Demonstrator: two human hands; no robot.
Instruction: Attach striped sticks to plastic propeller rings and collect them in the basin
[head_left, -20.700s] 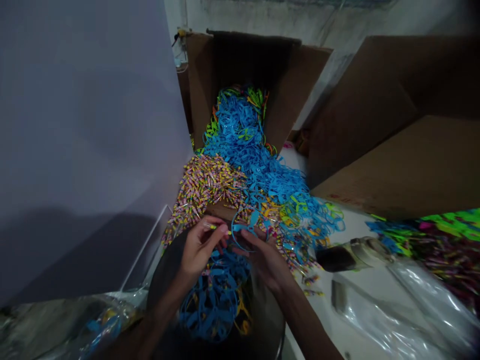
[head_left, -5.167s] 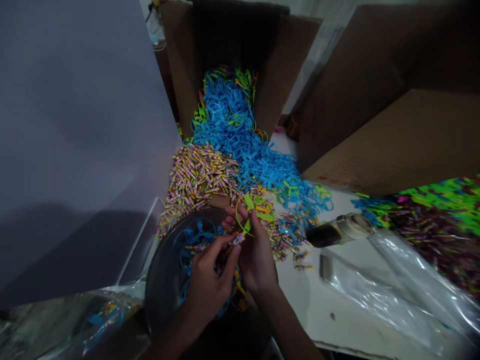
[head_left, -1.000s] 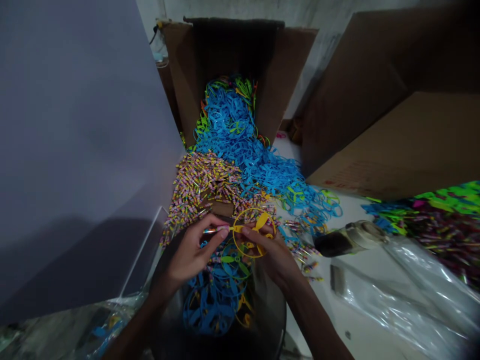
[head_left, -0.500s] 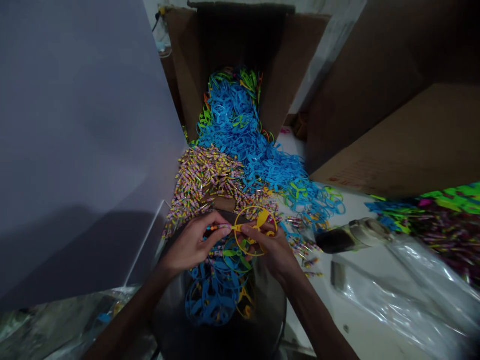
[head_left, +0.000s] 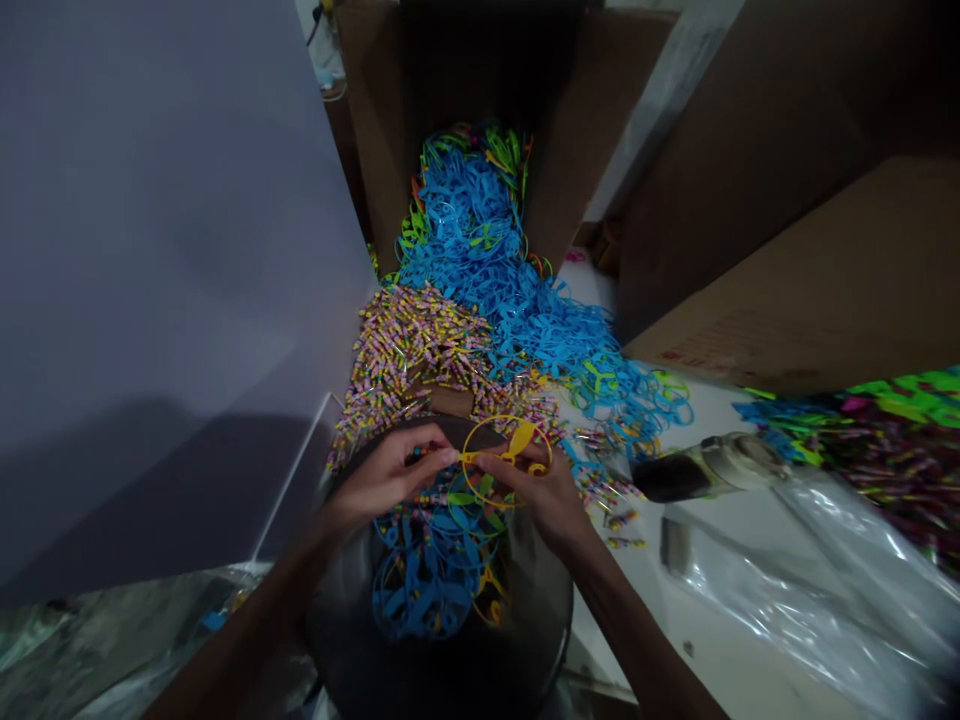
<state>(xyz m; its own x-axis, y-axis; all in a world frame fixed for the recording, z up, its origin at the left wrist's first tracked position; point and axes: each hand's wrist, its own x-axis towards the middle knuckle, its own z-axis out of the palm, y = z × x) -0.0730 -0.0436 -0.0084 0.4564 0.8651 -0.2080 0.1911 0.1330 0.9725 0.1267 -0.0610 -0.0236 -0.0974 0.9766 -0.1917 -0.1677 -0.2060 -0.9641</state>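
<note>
My right hand [head_left: 544, 495] is closed on a yellow propeller with a ring around its blades [head_left: 523, 440]. Opposite it, my left hand [head_left: 397, 468] pinches a small multicoloured stick [head_left: 417, 455], mostly covered by the fingers. The yellow end by my left fingertips meets the ring's left side; the exact joint is too small to make out. Below both hands is a dark round tub [head_left: 442, 670]. In it lie blue ringed propellers [head_left: 424, 600], with a few green and yellow ones and some striped sticks.
Beyond the tub lies a heap of striped sticks [head_left: 409, 335]. Blue propellers [head_left: 480, 250] spill from an open cardboard box [head_left: 570, 120]. At the right are another box [head_left: 825, 270], a dark-ended cylindrical object [head_left: 705, 468] and clear plastic bags [head_left: 795, 600]. A grey panel [head_left: 165, 250] stands left.
Both hands keep their hold, with the yellow propeller shifted slightly left and tilted a little. Less of the multicoloured stick shows at my left hand. The view has shifted slightly.
</note>
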